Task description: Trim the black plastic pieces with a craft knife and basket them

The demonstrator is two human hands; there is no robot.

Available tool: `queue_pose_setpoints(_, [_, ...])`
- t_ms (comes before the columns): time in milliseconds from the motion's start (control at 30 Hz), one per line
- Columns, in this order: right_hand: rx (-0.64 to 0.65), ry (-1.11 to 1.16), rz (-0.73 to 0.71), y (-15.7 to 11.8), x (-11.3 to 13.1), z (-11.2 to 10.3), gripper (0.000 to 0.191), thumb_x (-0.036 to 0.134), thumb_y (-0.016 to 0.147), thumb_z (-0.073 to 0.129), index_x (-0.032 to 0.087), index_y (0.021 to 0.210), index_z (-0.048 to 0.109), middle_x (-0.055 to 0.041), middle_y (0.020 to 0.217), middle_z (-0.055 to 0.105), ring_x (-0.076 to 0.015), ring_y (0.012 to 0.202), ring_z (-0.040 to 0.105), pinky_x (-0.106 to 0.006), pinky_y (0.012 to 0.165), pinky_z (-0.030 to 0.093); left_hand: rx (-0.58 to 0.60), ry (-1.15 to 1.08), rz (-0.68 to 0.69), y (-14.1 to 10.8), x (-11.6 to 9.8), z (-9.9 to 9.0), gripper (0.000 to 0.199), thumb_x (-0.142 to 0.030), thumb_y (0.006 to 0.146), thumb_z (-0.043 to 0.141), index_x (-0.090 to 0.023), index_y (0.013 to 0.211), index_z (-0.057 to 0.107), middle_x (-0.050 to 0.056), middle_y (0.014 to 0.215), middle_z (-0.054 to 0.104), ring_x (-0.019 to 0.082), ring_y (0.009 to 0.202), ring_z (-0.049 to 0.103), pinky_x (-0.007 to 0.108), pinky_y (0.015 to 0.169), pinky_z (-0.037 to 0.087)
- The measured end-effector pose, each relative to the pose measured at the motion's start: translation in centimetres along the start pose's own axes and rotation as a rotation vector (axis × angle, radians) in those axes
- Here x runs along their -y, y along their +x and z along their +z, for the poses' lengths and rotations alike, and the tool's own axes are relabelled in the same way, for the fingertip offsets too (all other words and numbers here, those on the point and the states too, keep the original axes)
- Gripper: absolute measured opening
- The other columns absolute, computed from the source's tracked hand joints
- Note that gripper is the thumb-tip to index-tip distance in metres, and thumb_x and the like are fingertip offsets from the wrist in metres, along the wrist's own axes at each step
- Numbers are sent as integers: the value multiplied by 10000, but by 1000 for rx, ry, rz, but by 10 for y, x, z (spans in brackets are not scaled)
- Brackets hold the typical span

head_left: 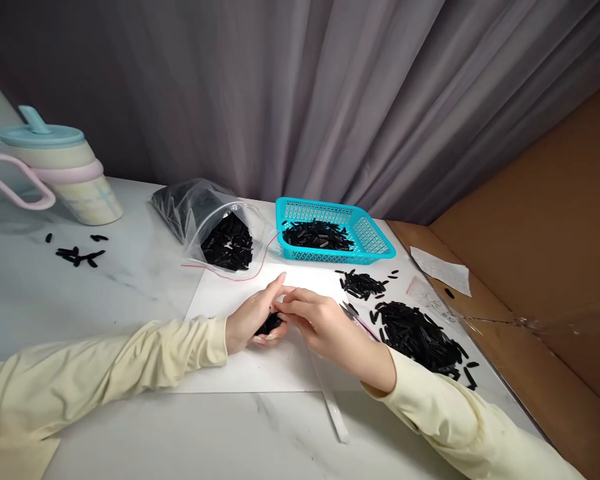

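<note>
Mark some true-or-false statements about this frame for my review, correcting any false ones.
1. The left hand cups black pieces. True.
2. The right hand is spread out flat, far from the left. False: its fingers are bent, close against the left hand.
3. The basket is red. False: it is blue.
4. The clear bag contains black pieces. True.
5. The cup stands at the picture's right. False: it stands at the left.
</note>
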State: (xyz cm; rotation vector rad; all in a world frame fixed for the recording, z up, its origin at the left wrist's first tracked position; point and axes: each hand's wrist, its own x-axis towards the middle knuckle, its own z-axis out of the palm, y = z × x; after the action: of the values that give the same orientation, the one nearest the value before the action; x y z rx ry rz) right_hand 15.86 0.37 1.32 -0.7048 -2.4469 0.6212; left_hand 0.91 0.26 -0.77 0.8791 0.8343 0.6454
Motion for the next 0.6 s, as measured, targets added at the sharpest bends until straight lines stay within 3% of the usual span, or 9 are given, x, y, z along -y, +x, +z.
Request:
queue_pose_setpoints(133, [-18, -130, -22, -10, -3, 5, 272, 38, 867, 388, 93, 1026, 602, -147, 1014, 618, -221, 1023, 571, -337, 825, 512, 0, 78, 0, -3, -2, 3, 613, -644, 845, 251, -171, 1183, 445, -80, 301, 365, 73, 251, 212, 151, 282, 156])
queue_pose_setpoints(267, [-50, -163, -31, -19, 1, 0, 269, 51, 874, 369, 109, 1001, 599, -132, 946, 624, -206, 888, 601, -321, 727, 517, 14, 134, 34, -5, -2, 2, 621, -617, 858, 272, -156, 1248, 414, -83, 319, 369, 69, 260, 222, 153, 289, 148])
queue_pose_setpoints(433, [-125, 79, 249, -33, 6, -12, 167, 120, 862, 474, 174, 793, 615, -42, 765, 640, -140, 693, 601, -242, 631, 478, 95, 188, 87, -4, 0, 0, 448, -473, 855, 445, -142, 1156, 474, -113, 328, 346, 46, 270, 202, 145, 303, 181])
queue_pose_setpoints(600, [-110, 390, 524, -49, 9, -10, 211, 254, 873, 501, 159, 724, 616, -31, 686, 616, -108, 556, 553, -225, 554, 454, 190, 244, 109, -5, 2, 2, 429, -406, 842, 498, -133, 1168, 448, -124, 352, 364, 38, 287, 219, 142, 327, 233])
